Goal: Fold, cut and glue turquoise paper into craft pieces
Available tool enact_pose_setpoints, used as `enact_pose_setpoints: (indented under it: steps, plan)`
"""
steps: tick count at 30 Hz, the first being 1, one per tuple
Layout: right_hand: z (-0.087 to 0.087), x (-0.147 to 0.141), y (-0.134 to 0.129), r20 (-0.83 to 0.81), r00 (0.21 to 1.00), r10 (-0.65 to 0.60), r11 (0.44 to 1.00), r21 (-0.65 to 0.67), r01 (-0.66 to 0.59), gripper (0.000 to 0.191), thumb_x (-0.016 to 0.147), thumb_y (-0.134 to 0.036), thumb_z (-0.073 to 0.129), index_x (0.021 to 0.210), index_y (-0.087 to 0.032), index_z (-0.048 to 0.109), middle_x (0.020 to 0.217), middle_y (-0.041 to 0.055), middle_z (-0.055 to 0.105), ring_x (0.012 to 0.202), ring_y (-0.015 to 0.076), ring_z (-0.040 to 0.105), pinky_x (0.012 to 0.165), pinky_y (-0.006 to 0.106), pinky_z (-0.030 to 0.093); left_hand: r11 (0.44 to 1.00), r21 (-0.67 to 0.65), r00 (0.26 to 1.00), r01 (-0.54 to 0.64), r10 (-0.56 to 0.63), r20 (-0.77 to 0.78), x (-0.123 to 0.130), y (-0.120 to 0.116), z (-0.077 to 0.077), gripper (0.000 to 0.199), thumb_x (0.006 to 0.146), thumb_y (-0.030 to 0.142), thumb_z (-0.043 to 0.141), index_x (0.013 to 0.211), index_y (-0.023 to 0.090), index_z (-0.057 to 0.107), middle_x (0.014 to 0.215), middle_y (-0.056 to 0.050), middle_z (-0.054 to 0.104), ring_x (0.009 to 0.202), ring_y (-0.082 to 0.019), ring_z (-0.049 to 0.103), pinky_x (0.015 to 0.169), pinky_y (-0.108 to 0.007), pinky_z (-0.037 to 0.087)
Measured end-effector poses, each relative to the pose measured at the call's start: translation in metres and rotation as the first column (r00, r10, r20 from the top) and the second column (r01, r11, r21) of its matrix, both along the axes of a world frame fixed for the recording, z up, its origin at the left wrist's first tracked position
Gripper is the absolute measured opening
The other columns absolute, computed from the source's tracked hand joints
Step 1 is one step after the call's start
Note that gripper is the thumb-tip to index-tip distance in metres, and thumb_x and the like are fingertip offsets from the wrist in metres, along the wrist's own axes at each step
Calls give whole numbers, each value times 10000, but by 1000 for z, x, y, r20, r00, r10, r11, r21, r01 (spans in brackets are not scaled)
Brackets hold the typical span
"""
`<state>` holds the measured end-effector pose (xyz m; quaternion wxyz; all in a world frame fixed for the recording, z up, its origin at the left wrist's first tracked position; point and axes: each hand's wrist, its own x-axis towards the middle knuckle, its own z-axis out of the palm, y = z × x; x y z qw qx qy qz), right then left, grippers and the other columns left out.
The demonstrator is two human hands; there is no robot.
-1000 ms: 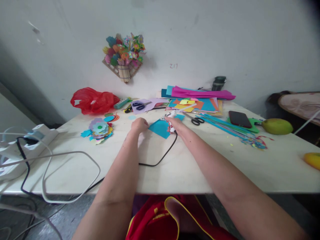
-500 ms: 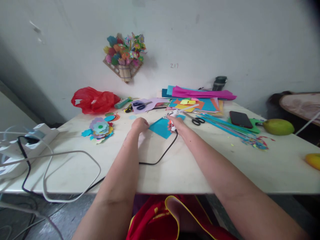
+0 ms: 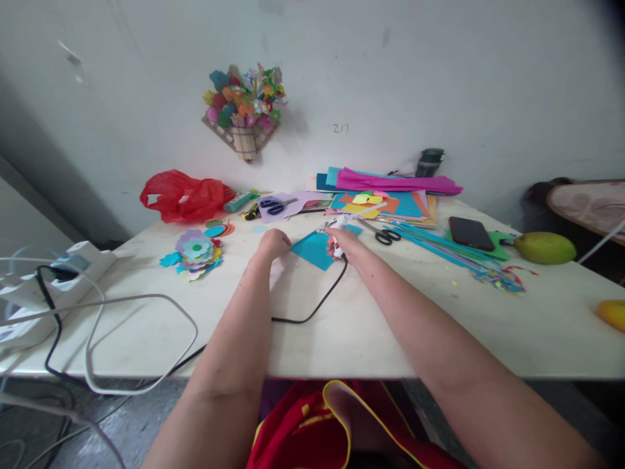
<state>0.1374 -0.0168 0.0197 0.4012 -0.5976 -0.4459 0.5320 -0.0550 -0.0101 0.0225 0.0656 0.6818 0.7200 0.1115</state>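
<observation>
A blue sheet of paper (image 3: 315, 251) lies on the table in front of me, one corner pointing toward me. At its left corner my left hand (image 3: 275, 244) has its fingers drawn together on the paper's edge. My right hand (image 3: 346, 242) is wrapped round a white glue gun (image 3: 338, 246) with an orange trigger, over the right part of the sheet. The gun's nozzle points left and away, close to the sheet's far edge; its exact contact is too small to tell. From the gun's handle a black cord (image 3: 322, 298) curves across the table under my left forearm.
Scissors (image 3: 387, 236) and blue paper strips (image 3: 430, 244) lie right of my hand, with a phone (image 3: 470, 233) and a mango (image 3: 544, 248) beyond. Stacked paper flowers (image 3: 195, 251), a red plastic bag (image 3: 183, 197) and a power strip (image 3: 85, 260) with loose cables are leftward.
</observation>
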Motion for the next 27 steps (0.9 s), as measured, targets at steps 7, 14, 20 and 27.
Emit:
enact_pose_setpoints:
  steps: [7,14,20,27]
  plan:
    - [1,-2,-3,2,999,33,999,-1,-33,303,788,-414,555,668,-138,525,493,20,558,396,130,546,324,219,419,1000,8,999,-7,7,42,-2,3,-4,248,654,203,599,866,211,727,841,-41,705,792,-175,628,702,-212,460]
    - [5,-5,-8,25,999,47,999,12,-47,273,784,-375,567,664,-133,526,446,10,515,398,144,543,314,221,403,1000,20,999,-9,8,47,-4,4,-6,242,656,209,597,860,221,727,838,-30,707,800,-169,626,691,-202,455]
    - [8,-8,-13,28,996,84,996,18,-84,230,793,-344,553,684,-143,524,431,-15,486,381,141,528,310,220,385,999,21,997,-24,23,74,-4,4,-6,245,659,211,595,866,211,726,845,-35,706,791,-165,626,686,-201,450]
    - [10,-12,-17,37,994,104,995,6,-104,212,792,-341,557,712,-146,534,431,-23,482,359,136,514,321,223,378,999,23,996,-25,23,90,-5,5,-8,243,658,204,595,862,207,727,832,-39,706,772,-162,627,662,-202,446]
